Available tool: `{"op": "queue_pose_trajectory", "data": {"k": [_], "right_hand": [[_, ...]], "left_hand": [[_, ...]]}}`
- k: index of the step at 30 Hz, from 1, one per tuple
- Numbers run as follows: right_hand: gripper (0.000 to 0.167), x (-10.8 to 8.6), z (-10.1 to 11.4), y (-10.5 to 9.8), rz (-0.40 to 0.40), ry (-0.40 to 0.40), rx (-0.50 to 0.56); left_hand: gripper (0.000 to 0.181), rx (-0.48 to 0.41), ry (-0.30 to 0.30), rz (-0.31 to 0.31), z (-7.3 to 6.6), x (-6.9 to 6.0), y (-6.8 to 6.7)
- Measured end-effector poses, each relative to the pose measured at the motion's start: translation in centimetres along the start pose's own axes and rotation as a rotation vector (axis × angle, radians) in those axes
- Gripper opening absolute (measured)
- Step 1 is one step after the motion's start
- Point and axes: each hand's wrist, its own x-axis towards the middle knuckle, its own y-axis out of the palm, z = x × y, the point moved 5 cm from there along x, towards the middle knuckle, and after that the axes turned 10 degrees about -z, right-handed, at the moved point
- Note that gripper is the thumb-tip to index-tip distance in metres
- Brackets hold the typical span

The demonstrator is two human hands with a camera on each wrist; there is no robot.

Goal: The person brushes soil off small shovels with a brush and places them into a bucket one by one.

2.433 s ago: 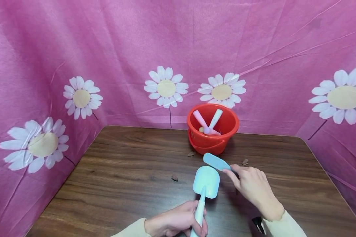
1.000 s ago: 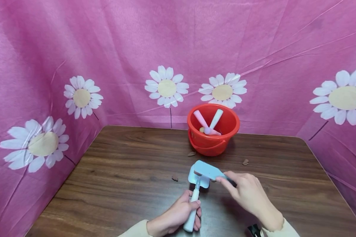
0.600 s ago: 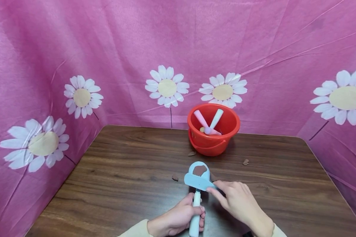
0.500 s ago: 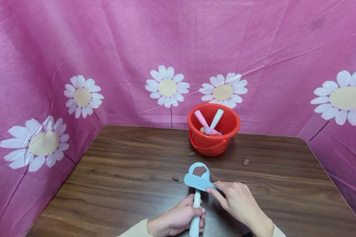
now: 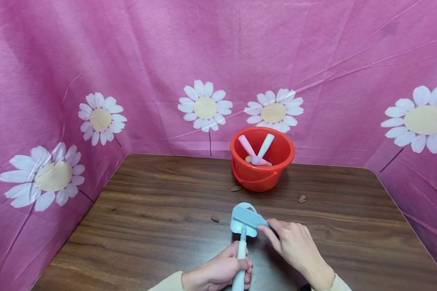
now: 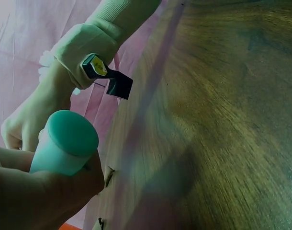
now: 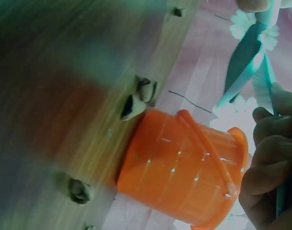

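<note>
My left hand (image 5: 222, 267) grips the white handle (image 6: 69, 139) of a light blue toy shovel (image 5: 240, 229), its blade facing up over the table. Between thumb and fingers my right hand (image 5: 295, 244) holds a flat light blue scraper-like tool (image 5: 249, 217), which lies across the shovel blade. A sliver of brown shows at the blade's far edge; the tool hides most of the blade's inside. In the right wrist view the curled fingers of the right hand (image 7: 270, 163) are near the shovel blade (image 7: 241, 67).
A red bucket (image 5: 256, 178) stands at the back, holding pink and white-handled toys. Brown flakes lie on the wooden table (image 5: 149, 226): one at left (image 5: 215, 218), one before the bucket (image 5: 235, 188), one at right (image 5: 301, 199). Pink flowered cloth surrounds the table.
The right hand has brought the flat tool from beside the shovel onto its blade. Since half a second ago it has slid toward the blade's tip, covering most of a brown patch visible there.
</note>
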Motion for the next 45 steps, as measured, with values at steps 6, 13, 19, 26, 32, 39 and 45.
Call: {"op": "queue_pose_trajectory", "data": {"k": [6,13,19,26,32,39,45], "right_hand": [[0.023,-0.2,-0.5,0.5,-0.015,0.018,0.005],[0.027,0.0,-2.5,0.1,-0.037,0.118,-0.012],[0.018,0.5,-1.5,-0.5,-0.059,0.100,0.064],[0.019,0.9,2.1,-0.3,-0.020,-0.030,0.102],[0.024,0.8,1.7,-0.1,-0.021,-0.018,0.015],[0.021,0.2,1.0,0.2,-0.060,0.002,0.007],[0.023,-0.1,0.5,0.4,-0.093,0.039,0.007]], "left_hand": [[0.019,-0.002,-0.001,-0.011,0.0,0.0,-0.1],[0.019,-0.010,0.008,0.035,-0.2,-0.3,0.1],[0.022,0.004,0.032,-0.016,-0.6,0.0,0.0],[0.023,0.016,0.053,-0.055,-0.8,0.3,0.2],[0.022,0.012,0.026,-0.050,-0.8,0.1,0.3],[0.021,0.007,0.002,-0.052,-0.7,0.1,0.2],[0.022,0.003,-0.006,-0.048,-0.7,0.2,0.3]]}}
